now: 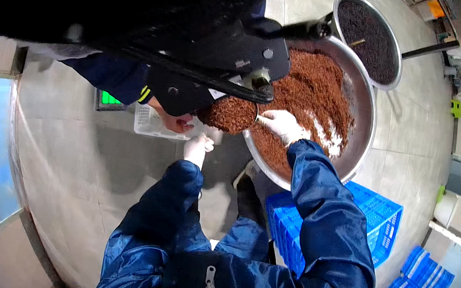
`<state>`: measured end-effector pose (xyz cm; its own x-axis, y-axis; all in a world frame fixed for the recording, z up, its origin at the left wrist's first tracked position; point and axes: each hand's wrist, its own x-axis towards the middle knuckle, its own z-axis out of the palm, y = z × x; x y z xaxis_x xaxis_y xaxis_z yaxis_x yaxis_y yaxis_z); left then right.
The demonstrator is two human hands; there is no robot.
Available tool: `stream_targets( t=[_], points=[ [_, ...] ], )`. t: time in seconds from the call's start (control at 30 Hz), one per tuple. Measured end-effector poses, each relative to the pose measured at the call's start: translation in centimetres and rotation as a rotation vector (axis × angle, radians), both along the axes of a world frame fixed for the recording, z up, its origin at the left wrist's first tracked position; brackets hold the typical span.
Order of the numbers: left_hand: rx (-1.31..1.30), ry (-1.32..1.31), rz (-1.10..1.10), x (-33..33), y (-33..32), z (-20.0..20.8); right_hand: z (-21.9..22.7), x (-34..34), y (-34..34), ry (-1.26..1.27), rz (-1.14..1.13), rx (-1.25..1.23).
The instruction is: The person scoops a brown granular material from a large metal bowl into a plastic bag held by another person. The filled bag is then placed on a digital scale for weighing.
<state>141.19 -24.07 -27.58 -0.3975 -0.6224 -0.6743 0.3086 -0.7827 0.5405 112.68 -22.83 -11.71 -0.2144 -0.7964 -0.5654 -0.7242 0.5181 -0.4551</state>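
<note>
My right hand point(283, 126), in a white glove, grips the edge of a round scoop point(258, 112) heaped with reddish-brown crumbs point(230, 115). Below and behind that hand is a large metal basin point(364, 114) holding more of the same loose crumbs, with a white powdery patch near its right side. My left hand point(197, 149), also gloved in white, is closed just below the heaped scoop; what its fingers pinch, if anything, is too small to make out. Close to it, another person's bare hand point(178, 122) reaches in from a dark blue sleeve with yellow stripes.
A black device point(212, 68) blocks the upper left. Beneath the co-worker's hand stands a white plastic basket point(145, 125), beside a green-lit display point(110, 99). A second basin point(396, 80) holds dark grains. Blue crates point(376, 202) stand under and right of the large basin.
</note>
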Motion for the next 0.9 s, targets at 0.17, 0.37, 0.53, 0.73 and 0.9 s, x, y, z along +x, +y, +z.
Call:
stream_targets(
  t=[0.17,0.37,0.53,0.73,0.9],
  points=[
    [-0.073,-0.140,-0.136,-2.6,-1.3,3.2,2.1,3.3,-5.1,0.292,0.204,0.211],
    [-0.007,-0.037,-0.084,-1.2,-1.3,3.1,1.4,12.9,-15.8,0.723,0.631,0.083],
    [-0.056,-0.192,-0.150,0.0,-1.5,0.9,4.2,14.1,-18.3,0.787,0.822,0.017],
    [-0.066,-0.265,-0.284,-2.9,-1.5,1.9,6.9,7.1,-13.6,0.668,0.520,-0.119],
    [-0.123,-0.177,-0.211,-1.9,-1.9,-0.3,10.6,4.3,-6.8,0.416,0.247,0.110]
  ],
)
